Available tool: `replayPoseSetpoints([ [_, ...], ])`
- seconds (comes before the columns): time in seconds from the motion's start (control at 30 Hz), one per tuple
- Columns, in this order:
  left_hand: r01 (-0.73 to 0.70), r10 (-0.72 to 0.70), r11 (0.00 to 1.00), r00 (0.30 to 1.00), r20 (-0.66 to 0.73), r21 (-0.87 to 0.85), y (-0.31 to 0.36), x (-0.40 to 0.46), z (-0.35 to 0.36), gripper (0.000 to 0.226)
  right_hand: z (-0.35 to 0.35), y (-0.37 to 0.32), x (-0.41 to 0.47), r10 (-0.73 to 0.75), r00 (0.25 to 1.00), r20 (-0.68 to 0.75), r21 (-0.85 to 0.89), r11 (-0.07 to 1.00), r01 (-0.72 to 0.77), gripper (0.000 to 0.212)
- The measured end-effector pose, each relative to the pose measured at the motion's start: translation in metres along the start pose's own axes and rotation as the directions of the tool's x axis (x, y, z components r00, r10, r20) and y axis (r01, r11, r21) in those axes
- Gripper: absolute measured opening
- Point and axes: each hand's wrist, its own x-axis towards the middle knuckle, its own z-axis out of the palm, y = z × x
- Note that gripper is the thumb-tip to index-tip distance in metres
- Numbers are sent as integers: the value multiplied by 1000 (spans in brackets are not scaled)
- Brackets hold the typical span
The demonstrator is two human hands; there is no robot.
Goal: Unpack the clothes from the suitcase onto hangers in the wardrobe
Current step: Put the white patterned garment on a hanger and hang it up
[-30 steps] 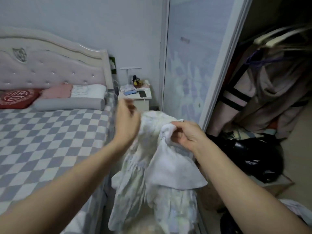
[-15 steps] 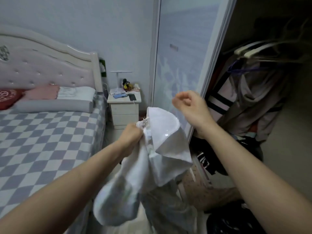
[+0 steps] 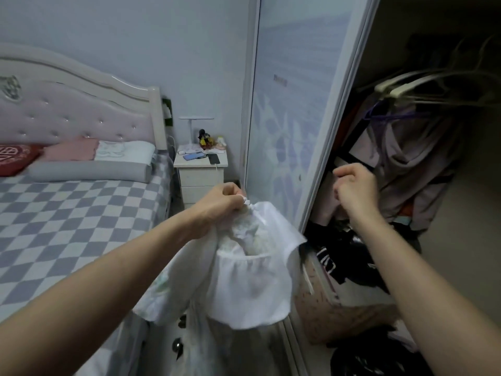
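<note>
Blurred hangers, garment's hem cut off

Bed at left, checkered grey-white cover; tufted headboard behind. On bed at head end: long grey pillow, red cushion, pink cloth, white cloth on top of pillow. White nightstand just beside bed: dark phone, blue phone, lamp, small figurines. Wardrobe floor: dark clothing heap.
</note>
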Motion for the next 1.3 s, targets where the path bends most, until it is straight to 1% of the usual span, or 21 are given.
replayPoseSetpoints([
  [0.07, -27, 28, 1000, 999, -28, 4, -1, 1, 4, 22, 8, -18, -26, -176, 971, 162, 74, 983, 166, 24],
  [0.13, -42, 42, 999, 999, -22, -26, -2, 4, 8, 21, 23, -33, -57, -298, 861, 412, 83, 953, 290, 18],
  [0.2, -56, 57, 997, 998, 21, -59, -1, 6, 10, 19, 38, -32, -71, -201, 748, 632, -92, 940, 330, 50],
  [0.23, -62, 65, 996, 997, 44, -69, -1, 7, 9, 18, 44, -24, -71, -126, 722, 680, -160, 936, 314, 51],
  [0.3, -79, 85, 995, 993, 82, -63, -3, 6, 1, 14, 46, -11, -63, -72, 738, 670, -135, 967, 217, 15],
  [0.4, -117, 115, 993, 985, 130, 9, -2, 0, -12, 14, 38, 1, -46, -91, 795, 600, -48, 988, 149, 24],
  [0.5, -167, 150, 966, 984, 100, 197, -3, 4, -22, 16, 38, -5, -41, -149, 788, 597, -48, 974, 220, 25],
  [0.57, -208, 242, 839, 970, -2, 502, -7, 11, -27, 15, 42, -12, -42, -177, 812, 556, -43, 970, 241, 24],
  [0.6, -192, 324, 701, 944, -68, 687, -9, 13, -28, 21, 44, -15, -43, -191, 835, 515, -44, 968, 248, 20],
  [0.67, -207, 567, 424, 820, -80, 882, -15, 8, -24, 30, 47, -19, -46, -197, 894, 403, -70, 967, 244, 8],
  [0.7, -252, 676, 365, 733, -69, 896, -16, 2, -18, 20, 49, -20, -48, -190, 920, 342, -100, 966, 237, 7],
  [0.73, -288, 722, 365, 688, -74, 885, -18, -4, -10, 14, 51, -19, -52, -177, 939, 294, -117, 969, 219, 9],
  [0.77, -293, 687, 451, 717, -118, 843, -16, -11, 1, 23, 53, -18, -55, -165, 951, 261, -113, 973, 200, 10],
  [0.8, -244, 539, 636, 820, -195, 732, -12, -16, 12, 32, 55, -19, -61, -160, 956, 245, -94, 978, 187, 10],
  [0.87, 23, 12, 980, 985, -173, 197, -3, -14, 24, 39, 59, -20, -76, -209, 946, 247, -82, 968, 235, 10],
  [0.9, 190, -195, 976, 980, -33, -110, 0, -10, 26, 37, 61, -18, -85, -267, 924, 274, -100, 948, 303, 11],
  [0.97, 381, -333, 801, 925, 186, -462, 2, 1, 25, 22, 64, -14, -103, -391, 850, 353, -142, 875, 462, 18],
  [1.0, 394, -340, 769, 919, 200, -504, -1, 6, 24, 13, 65, -12, -110, -440, 809, 389, -154, 835, 528, 21],
  [1.1, 330, -320, 846, 943, 95, -419, -11, 15, 22, 6, 63, -6, -119, -458, 726, 513, -144, 788, 599, 40],
  [1.23, 118, -108, 980, 991, 74, -159, -15, 16, 10, 15, 56, -1, -93, -257, 906, 335, -21, 960, 280, 26],
  [1.3, 21, -20, 1000, 988, 152, -2, -14, 15, 8, 18, 53, 0, -79, -184, 928, 324, -1, 981, 195, 13],
])
